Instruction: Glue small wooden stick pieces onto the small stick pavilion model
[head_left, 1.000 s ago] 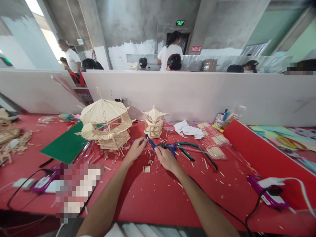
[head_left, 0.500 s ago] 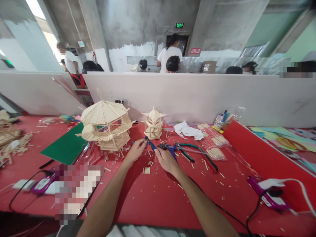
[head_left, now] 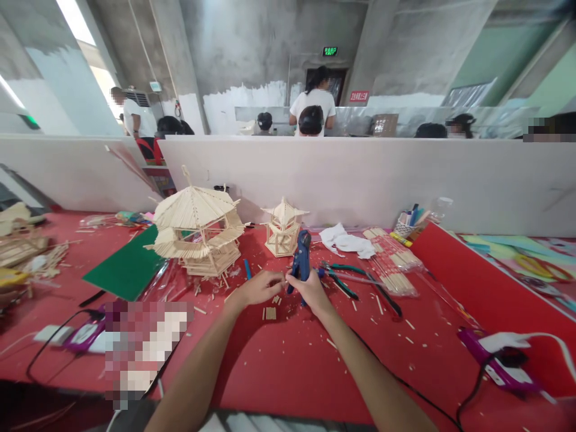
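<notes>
My right hand (head_left: 311, 291) is closed around a dark blue plier-like hand tool (head_left: 301, 255), held upright with its broad head at the top. Beside it, my left hand (head_left: 263, 287) has its fingers bent together close to the tool; whatever they pinch is too small to make out. Just below my hands lies a small row of short wooden sticks (head_left: 270, 313). Behind the tool stands a small stick-built pavilion (head_left: 282, 231). A larger stick-built pavilion (head_left: 198, 231) is to the left, and a blue strip (head_left: 247, 269) lies near my left hand.
Green-handled pliers (head_left: 344, 282) lie right of my hands, near a white cloth (head_left: 346, 240) and bagged sticks (head_left: 396, 264). A green board (head_left: 123, 261) is at left. Purple power strips (head_left: 499, 363) with cords sit at the sides. A white partition (head_left: 360, 180) runs along the back.
The blue tool has swung upright and nearer in my right hand. My left hand has shifted down and right, off the tool's far end to beside its handles. The view has shifted slightly.
</notes>
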A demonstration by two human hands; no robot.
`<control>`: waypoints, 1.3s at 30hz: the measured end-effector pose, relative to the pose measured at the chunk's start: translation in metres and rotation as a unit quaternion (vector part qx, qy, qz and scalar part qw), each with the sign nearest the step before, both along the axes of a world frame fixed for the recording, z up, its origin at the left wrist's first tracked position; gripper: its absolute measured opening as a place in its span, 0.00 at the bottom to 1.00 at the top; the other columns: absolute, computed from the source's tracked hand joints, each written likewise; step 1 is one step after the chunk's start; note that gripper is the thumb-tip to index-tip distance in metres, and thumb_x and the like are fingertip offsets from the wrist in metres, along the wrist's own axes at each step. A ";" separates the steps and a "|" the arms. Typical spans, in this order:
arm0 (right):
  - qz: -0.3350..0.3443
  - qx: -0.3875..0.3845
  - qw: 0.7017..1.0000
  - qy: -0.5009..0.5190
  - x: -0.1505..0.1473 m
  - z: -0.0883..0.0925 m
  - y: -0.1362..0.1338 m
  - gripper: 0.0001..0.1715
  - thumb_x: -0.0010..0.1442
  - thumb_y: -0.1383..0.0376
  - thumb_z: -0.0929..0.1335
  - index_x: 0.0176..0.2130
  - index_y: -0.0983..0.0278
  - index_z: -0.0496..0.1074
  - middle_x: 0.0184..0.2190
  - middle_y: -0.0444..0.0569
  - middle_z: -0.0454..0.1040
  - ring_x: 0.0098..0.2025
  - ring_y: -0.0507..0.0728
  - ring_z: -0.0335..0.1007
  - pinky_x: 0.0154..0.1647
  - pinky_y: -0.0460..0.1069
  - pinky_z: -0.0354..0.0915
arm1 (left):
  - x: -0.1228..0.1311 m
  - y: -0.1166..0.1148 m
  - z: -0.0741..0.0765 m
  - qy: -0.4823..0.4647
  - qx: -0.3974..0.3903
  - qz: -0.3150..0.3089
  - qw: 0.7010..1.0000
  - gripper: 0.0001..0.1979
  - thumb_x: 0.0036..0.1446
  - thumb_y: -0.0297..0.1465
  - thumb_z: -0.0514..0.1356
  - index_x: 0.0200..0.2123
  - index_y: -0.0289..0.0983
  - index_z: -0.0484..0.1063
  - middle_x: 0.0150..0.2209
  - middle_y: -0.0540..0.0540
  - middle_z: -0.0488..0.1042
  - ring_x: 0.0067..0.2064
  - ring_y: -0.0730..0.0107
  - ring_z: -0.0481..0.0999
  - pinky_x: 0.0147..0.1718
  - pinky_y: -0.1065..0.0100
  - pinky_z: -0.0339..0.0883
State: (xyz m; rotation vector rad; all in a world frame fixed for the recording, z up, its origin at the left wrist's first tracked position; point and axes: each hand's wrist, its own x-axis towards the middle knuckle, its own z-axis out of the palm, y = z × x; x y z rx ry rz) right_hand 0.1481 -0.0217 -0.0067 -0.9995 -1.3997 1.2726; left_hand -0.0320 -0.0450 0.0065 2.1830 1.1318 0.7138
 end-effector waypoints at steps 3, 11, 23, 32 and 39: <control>0.021 0.028 0.999 -0.019 0.001 -0.004 0.004 0.18 0.46 0.57 0.73 0.35 0.64 0.69 0.31 0.47 0.75 0.33 0.57 0.72 0.38 0.51 0.70 | 0.001 -0.002 0.000 0.005 0.016 0.026 1.000 0.18 0.65 0.39 0.50 0.31 0.36 0.73 0.27 0.50 0.71 0.28 0.71 0.67 0.31 0.71 0.57; 0.008 0.052 0.998 -0.036 0.000 -0.004 0.001 0.16 0.49 0.56 0.71 0.35 0.63 0.69 0.30 0.48 0.75 0.32 0.57 0.72 0.37 0.52 0.70 | 0.001 -0.003 0.003 0.008 0.041 0.051 0.998 0.19 0.66 0.42 0.50 0.34 0.37 0.74 0.31 0.47 0.75 0.32 0.67 0.72 0.35 0.69 0.63; -0.003 0.058 0.998 -0.032 0.005 -0.003 0.006 0.18 0.50 0.55 0.72 0.36 0.64 0.70 0.31 0.49 0.75 0.33 0.58 0.72 0.39 0.52 0.69 | -0.005 -0.007 0.001 -0.014 0.068 0.084 0.994 0.41 0.58 0.49 0.60 0.69 0.41 0.50 0.69 0.33 0.51 0.71 0.46 0.49 0.66 0.50 0.49; 0.000 0.093 0.993 -0.075 0.004 0.007 -0.001 0.17 0.50 0.57 0.70 0.38 0.63 0.68 0.31 0.47 0.75 0.33 0.58 0.71 0.39 0.52 0.68 | -0.001 -0.005 0.003 -0.045 0.046 0.059 0.996 0.25 0.64 0.41 0.56 0.62 0.41 0.63 0.41 0.43 0.79 0.42 0.62 0.79 0.46 0.62 0.70; 0.007 0.115 0.988 -0.107 0.005 0.006 -0.002 0.15 0.52 0.57 0.69 0.38 0.62 0.67 0.31 0.46 0.75 0.35 0.58 0.72 0.42 0.53 0.68 | 0.000 0.001 -0.003 -0.104 0.013 0.063 0.993 0.23 0.60 0.37 0.60 0.58 0.39 0.66 0.35 0.45 0.78 0.37 0.65 0.77 0.41 0.65 0.70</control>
